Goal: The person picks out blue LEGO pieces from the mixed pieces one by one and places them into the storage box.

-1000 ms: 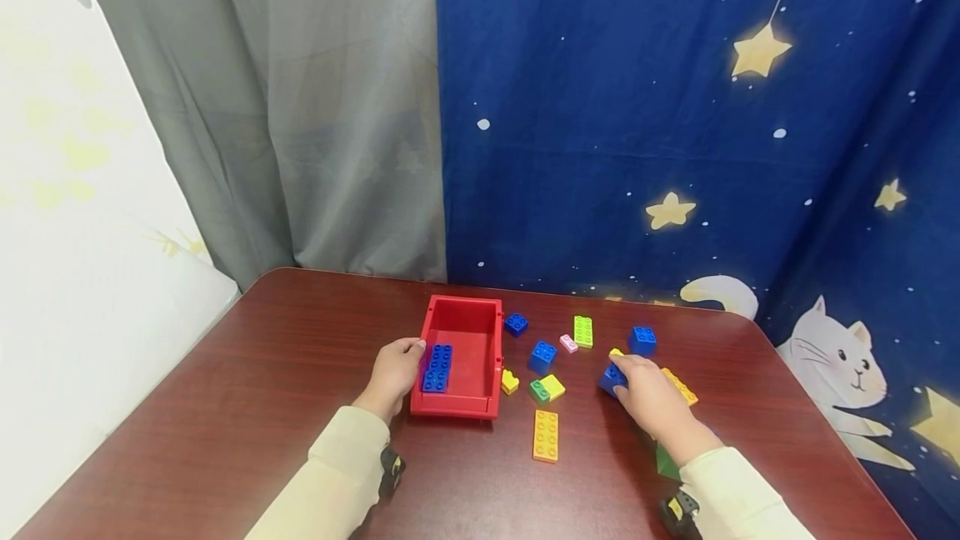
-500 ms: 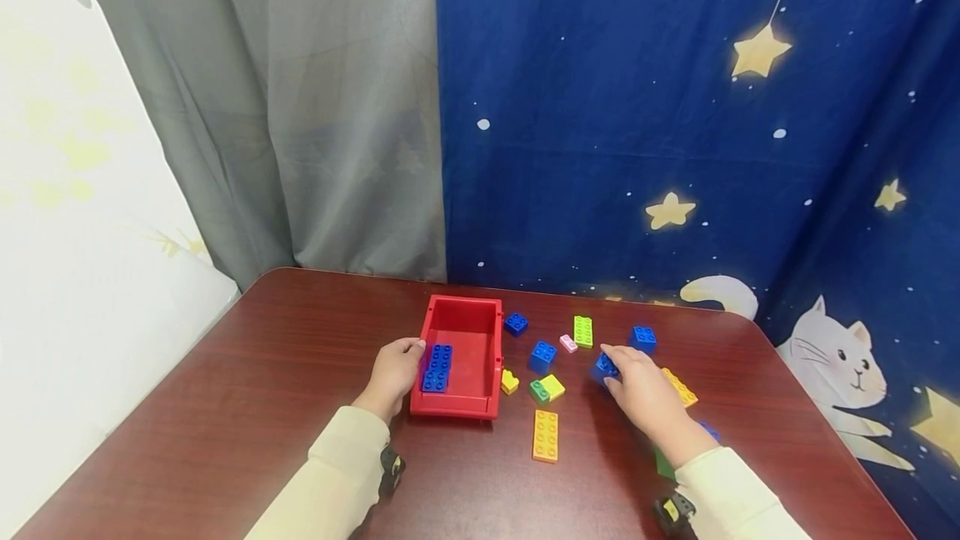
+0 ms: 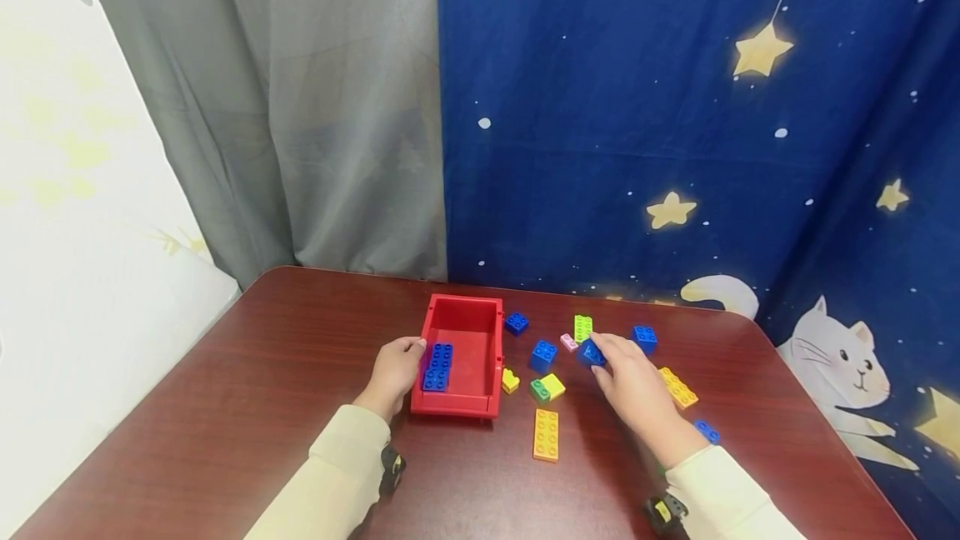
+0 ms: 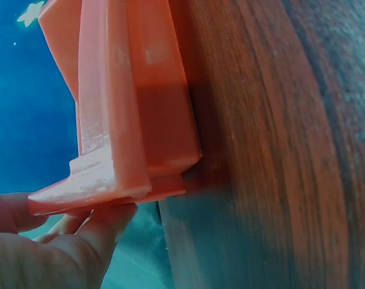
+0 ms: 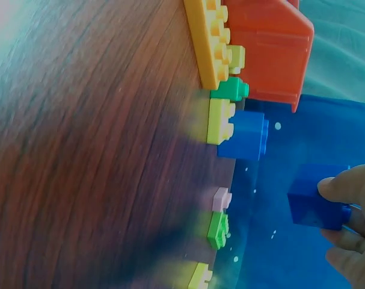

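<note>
My left hand [image 3: 394,373] grips the left wall of a red box [image 3: 496,357]; in the left wrist view its fingers [image 4: 104,226] pinch the red rim [image 4: 92,192]. Inside the box, on its left side, lie blue studded bricks [image 3: 437,367]. My right hand [image 3: 637,382] pinches a blue brick [image 3: 591,353] between thumb and fingers. The right wrist view shows that blue brick [image 5: 317,195] held clear of the table, below the other bricks in the picture, with the right hand [image 5: 353,217] at its right side.
Between box and right hand lie blue bricks [image 3: 543,356], a yellow brick [image 3: 510,381], a green brick [image 3: 539,391], a pink brick [image 3: 569,342] and a lime brick [image 3: 582,328]. An orange brick [image 3: 546,435] lies nearer. Further right are another blue brick [image 3: 644,338] and orange brick [image 3: 678,387].
My right hand has moved left and slightly away from me with the blue brick, uncovering more of the orange and blue bricks at the right. The left hand stays on the box.
</note>
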The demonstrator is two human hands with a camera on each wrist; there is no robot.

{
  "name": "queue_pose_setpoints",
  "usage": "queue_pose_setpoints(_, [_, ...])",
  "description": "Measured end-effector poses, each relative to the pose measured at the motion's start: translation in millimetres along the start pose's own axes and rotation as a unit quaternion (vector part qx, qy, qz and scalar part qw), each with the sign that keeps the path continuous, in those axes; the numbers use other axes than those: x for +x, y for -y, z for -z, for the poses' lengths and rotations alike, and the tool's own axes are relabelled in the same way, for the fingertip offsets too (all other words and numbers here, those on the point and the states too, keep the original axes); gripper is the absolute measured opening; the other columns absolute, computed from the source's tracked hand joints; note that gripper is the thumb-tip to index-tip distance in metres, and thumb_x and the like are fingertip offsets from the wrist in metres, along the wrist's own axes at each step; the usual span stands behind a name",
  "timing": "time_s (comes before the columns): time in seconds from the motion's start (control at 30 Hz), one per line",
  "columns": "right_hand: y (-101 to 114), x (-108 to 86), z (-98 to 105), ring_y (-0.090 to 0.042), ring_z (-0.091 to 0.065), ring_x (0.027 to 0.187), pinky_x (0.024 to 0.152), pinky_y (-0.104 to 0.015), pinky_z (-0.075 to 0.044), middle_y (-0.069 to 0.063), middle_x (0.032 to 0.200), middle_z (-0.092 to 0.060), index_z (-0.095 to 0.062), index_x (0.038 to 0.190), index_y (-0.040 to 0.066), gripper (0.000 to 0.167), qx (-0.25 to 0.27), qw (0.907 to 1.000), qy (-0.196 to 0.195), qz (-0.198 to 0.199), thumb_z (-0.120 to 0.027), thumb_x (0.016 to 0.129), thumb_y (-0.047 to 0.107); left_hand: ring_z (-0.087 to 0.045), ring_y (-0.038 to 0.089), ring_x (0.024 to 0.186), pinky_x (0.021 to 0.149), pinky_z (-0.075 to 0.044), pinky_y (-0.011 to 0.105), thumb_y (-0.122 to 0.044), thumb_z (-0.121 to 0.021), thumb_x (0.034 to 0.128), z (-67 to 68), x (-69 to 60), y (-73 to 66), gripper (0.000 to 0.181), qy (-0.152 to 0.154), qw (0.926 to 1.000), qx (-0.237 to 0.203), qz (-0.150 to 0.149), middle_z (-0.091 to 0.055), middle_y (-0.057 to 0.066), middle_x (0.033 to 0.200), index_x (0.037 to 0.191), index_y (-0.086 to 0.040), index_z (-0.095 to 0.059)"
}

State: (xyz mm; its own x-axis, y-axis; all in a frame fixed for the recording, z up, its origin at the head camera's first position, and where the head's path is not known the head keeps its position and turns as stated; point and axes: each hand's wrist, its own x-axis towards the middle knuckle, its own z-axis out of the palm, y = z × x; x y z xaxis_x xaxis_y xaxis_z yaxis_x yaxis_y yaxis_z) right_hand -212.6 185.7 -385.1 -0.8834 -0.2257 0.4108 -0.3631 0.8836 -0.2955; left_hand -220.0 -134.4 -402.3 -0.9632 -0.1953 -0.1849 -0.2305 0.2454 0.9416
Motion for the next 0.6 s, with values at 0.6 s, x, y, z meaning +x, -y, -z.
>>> queue_pose_setpoints(0.6, [38.1, 15.9, -7.9, -0.032, -0.057, 0.117, 0.091, -0.046, -0.052, -0.015, 0.125, -0.062, -0.058, 0.131, 0.003, 0.055, 0.034, 0.9965, -0.041, 0.065, -0.077, 0.08, 0.005, -0.049, 0.042, 0.12, 0.098, -0.044, 0.056, -0.023, -0.042, 0.1037, 0.7, 2.4, 1.7, 0.044, -0.001, 1.0, 0.0, 0.001, -0.05, 0.026, 0.132, 0.139, 0.004, -0.045])
